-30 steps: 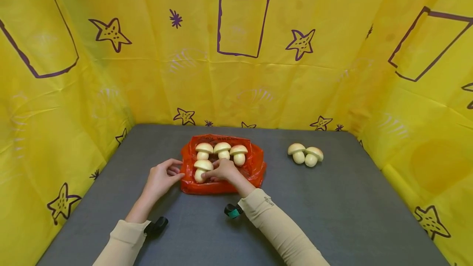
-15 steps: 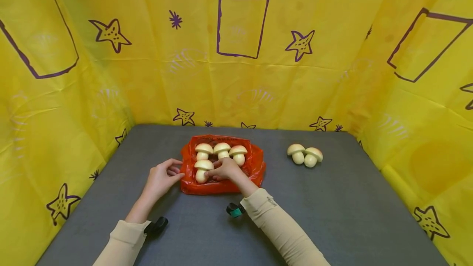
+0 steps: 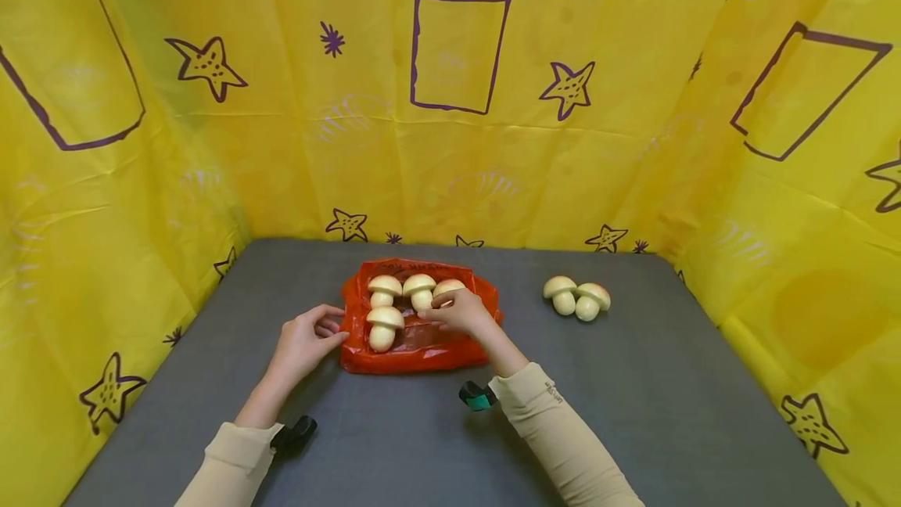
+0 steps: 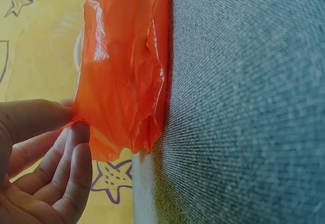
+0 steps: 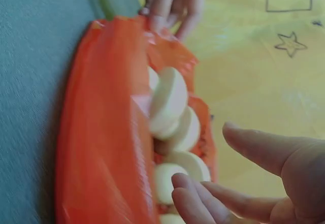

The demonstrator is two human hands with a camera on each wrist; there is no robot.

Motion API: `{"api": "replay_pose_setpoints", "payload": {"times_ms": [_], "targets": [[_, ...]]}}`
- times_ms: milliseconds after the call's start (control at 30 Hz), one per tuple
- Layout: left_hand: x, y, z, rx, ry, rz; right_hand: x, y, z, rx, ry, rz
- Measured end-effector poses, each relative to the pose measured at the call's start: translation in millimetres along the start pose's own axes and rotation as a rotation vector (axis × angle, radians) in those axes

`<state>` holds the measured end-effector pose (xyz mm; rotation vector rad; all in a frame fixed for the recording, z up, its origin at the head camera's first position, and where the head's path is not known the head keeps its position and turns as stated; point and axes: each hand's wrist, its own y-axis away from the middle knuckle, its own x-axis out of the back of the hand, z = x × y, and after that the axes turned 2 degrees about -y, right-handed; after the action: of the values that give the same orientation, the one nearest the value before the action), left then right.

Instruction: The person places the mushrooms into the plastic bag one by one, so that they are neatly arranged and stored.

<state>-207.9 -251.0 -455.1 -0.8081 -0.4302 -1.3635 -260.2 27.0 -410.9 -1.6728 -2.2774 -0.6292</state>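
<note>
A red plastic bag (image 3: pixel 415 361) lies on the table with its mouth spread open, printed dark lettering along its far side. Inside, toy mushrooms with pale stems stand in a back row, and another mushroom (image 3: pixel 383 329) stands at the front left. My left hand (image 3: pixel 304 344) pinches the bag's left edge between thumb and fingertips, plainest in the left wrist view (image 4: pixel 45 158). Above the bag's right half hovers my right hand (image 3: pixel 464 315), partly covering the rightmost mushroom (image 3: pixel 446 287). In the right wrist view its thumb and fingers are spread apart and hold nothing.
Two more toy mushrooms (image 3: pixel 560 296) lean together on the grey table (image 3: pixel 633 413), right of the bag. A yellow cloth (image 3: pixel 450 147) with purple drawings encloses the table's back and sides. Black wrist devices (image 3: pixel 294 435) sit at both cuffs.
My right hand has let go of the front-left mushroom and drawn away to the right. That mushroom stays standing in the bag. My left hand keeps its place on the bag's edge.
</note>
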Motion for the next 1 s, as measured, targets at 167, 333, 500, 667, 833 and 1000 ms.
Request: {"api": "replay_pose_setpoints", "payload": {"times_ms": [167,333,500,667,833,1000], "targets": [[1.0,-1.1,0.9,-0.006,0.0,0.001,17,1.5,1,0.017,-0.048,0.0],[1.7,-2.1,1.9,-0.011,-0.006,0.004,34,4.6,4,0.062,-0.047,0.004],[1.9,-2.4,2.6,-0.012,-0.012,-0.004,53,6.7,11,0.079,-0.071,0.012],[2.8,-2.3,3.9,-0.015,-0.011,-0.01,70,5.6,20,0.068,-0.093,0.028],[2.7,-2.4,4.0,-0.014,-0.015,-0.011,86,8.5,28,0.056,-0.115,0.053],[1.6,-2.4,3.8,-0.006,-0.023,-0.015,100,11.1,37,0.047,-0.16,0.074]]}}
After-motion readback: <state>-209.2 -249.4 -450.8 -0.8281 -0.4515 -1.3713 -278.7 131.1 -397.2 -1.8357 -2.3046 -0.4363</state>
